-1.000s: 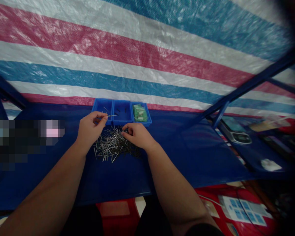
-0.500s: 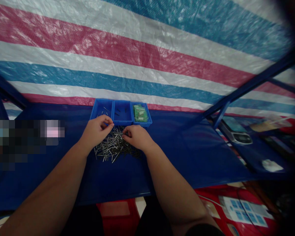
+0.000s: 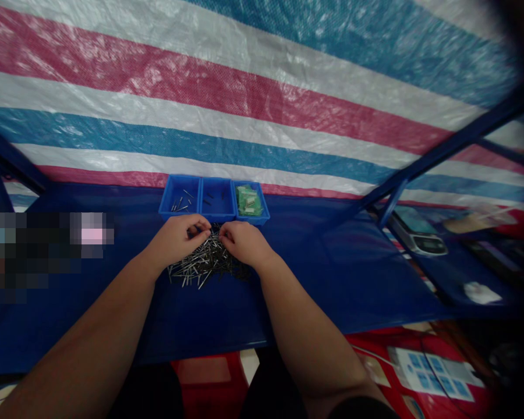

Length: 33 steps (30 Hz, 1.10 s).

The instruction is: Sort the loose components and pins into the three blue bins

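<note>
A loose pile of thin metal rods (image 3: 201, 262), some shiny and some dark, lies on the blue table. My left hand (image 3: 177, 238) is over the pile's upper left, thumb and fingers pinched together. Close by on the other side, my right hand (image 3: 244, 241) is also pinched, at the pile's upper right. Whatever the fingertips hold is too small to make out. Behind the hands stand three joined blue bins: the left bin (image 3: 168, 195) has several rods, the middle bin (image 3: 220, 201) a few dark ones, and the right bin (image 3: 262, 220) green-and-white packets (image 3: 248, 201).
A striped plastic sheet (image 3: 244, 99) hangs behind the table (image 3: 323, 273). Blue frame bars (image 3: 419, 166) rise at both sides. A scale (image 3: 423, 238) and a crumpled white piece (image 3: 482, 293) lie at the right. A blurred-out patch covers the left.
My left hand has moved right and slightly down, away from the left bin and closer to my right hand. The rods in that bin now show. My right hand has barely moved.
</note>
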Tool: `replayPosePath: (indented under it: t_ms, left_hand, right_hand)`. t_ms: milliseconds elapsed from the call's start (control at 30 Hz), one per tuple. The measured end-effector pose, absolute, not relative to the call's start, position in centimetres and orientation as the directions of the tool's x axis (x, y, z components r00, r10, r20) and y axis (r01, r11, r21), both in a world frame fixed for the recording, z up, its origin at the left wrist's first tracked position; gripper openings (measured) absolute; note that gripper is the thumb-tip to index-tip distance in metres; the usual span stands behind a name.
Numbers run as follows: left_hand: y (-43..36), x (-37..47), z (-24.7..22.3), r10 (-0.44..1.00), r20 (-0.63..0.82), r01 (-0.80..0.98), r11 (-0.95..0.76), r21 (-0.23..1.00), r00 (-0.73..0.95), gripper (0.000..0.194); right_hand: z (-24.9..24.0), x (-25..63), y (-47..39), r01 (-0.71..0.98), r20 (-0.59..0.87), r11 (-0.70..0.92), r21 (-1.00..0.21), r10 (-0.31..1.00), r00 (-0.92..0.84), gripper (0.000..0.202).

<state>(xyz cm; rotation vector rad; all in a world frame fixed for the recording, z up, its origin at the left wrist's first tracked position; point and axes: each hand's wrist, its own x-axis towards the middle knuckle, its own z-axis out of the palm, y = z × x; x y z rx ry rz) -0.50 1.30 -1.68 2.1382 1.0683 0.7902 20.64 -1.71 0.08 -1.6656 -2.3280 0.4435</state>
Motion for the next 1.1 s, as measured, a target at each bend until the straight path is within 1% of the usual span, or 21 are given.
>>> replayPosePath:
  t_ms: [133, 300, 467, 633, 700, 767, 833, 900, 967, 1100]
  left_hand:
    - [1.25, -0.40, -1.64, 0.812, 0.208, 0.469, -0.501, 0.727, 0.545, 0.018]
    - [1.32, -0.35, -1.74, 0.807, 0.191, 0.475, -0.501, 0.724, 0.559, 0.018]
    - [1.27, -0.26, -1.69, 0.815, 0.209, 0.446, -0.488, 0.750, 0.541, 0.020]
    - [1.41, -0.36, -1.52, 0.801, 0.219, 0.491, -0.531, 0.691, 0.557, 0.015]
    - [1.52, -0.52, -1.48, 0.809, 0.240, 0.501, -0.535, 0.680, 0.537, 0.015]
    - [1.66, -0.71, -1.47, 0.832, 0.285, 0.509, -0.524, 0.683, 0.475, 0.017]
    - [1.80, -0.89, -1.46, 0.868, 0.339, 0.516, -0.490, 0.703, 0.362, 0.019]
    - [1.87, -1.02, -1.41, 0.894, 0.383, 0.509, -0.447, 0.735, 0.231, 0.021]
    - [1.88, -1.08, -1.27, 0.908, 0.404, 0.491, -0.405, 0.771, 0.115, 0.022]
    - [1.91, -1.21, -1.09, 0.916, 0.397, 0.485, -0.323, 0.813, -0.055, 0.025]
  right_hand:
    - [-0.06, 20.75, -1.60, 0.817, 0.108, 0.359, -0.450, 0.931, -0.350, 0.009]
    - [-0.22, 20.85, -1.44, 0.736, 0.219, 0.427, -0.525, 0.903, -0.368, 0.007]
    - [-0.25, 20.84, -1.36, 0.686, 0.236, 0.456, -0.567, 0.888, -0.395, 0.006]
    - [-0.34, 20.79, -1.27, 0.666, 0.229, 0.445, -0.599, 0.892, -0.390, 0.007]
    - [-0.38, 20.86, -1.26, 0.661, 0.223, 0.424, -0.619, 0.902, -0.370, 0.009]
    - [-0.42, 21.01, -1.27, 0.653, 0.228, 0.397, -0.645, 0.915, -0.332, 0.016]
    - [-0.47, 21.18, -1.29, 0.644, 0.241, 0.373, -0.668, 0.927, -0.287, 0.023]
    - [-0.52, 21.30, -1.30, 0.638, 0.249, 0.362, -0.680, 0.932, -0.263, 0.027]
    - [-0.54, 21.33, -1.30, 0.640, 0.248, 0.365, -0.676, 0.931, -0.269, 0.025]
    - [-0.48, 21.20, -1.24, 0.658, 0.243, 0.384, -0.648, 0.923, -0.300, 0.013]
